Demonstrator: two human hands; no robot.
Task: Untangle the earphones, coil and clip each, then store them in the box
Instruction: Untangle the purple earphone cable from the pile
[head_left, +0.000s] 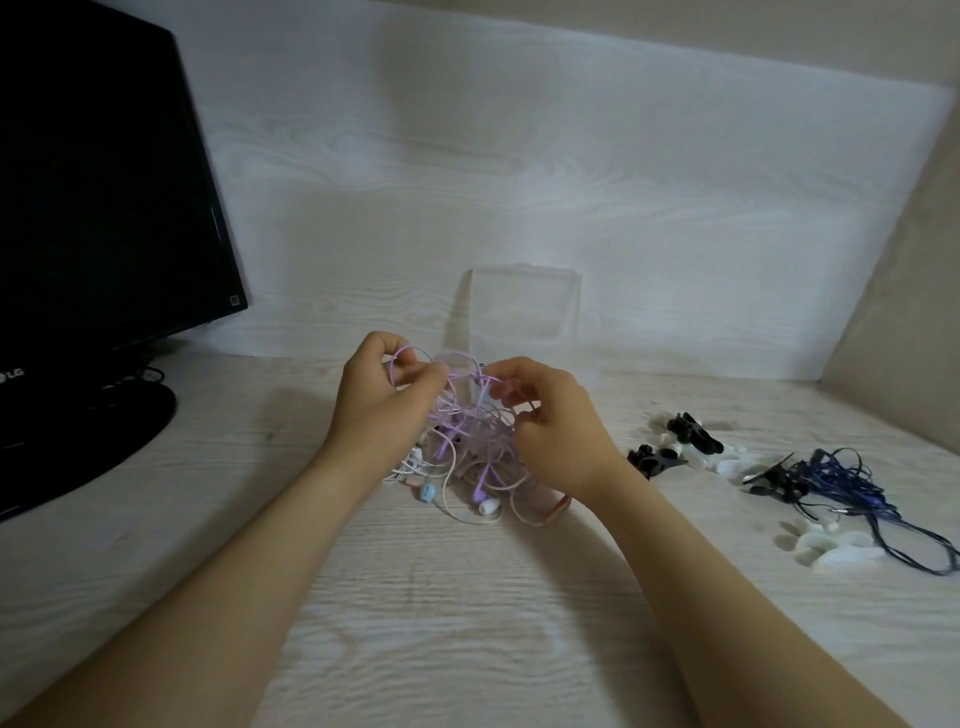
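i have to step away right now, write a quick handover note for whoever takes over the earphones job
Left hand and right hand: both pinch loops of the tangled bundle of purple, pink and white earphone cords, lifted partly off the pale wood-grain desk.
Clear plastic box: behind the hands, seemingly empty.
Black and white plastic clips: loose on the desk, to the right.
Dark blue earphones: far right, separated but uncoiled.
Done: the blue pair freed.
Left: untangling the rest, coiling, clipping, boxing all.

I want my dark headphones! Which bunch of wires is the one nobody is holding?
The dark blue earphones, lying alone on the table's right side. Both hands are busy in the pale purple tangle at the middle.
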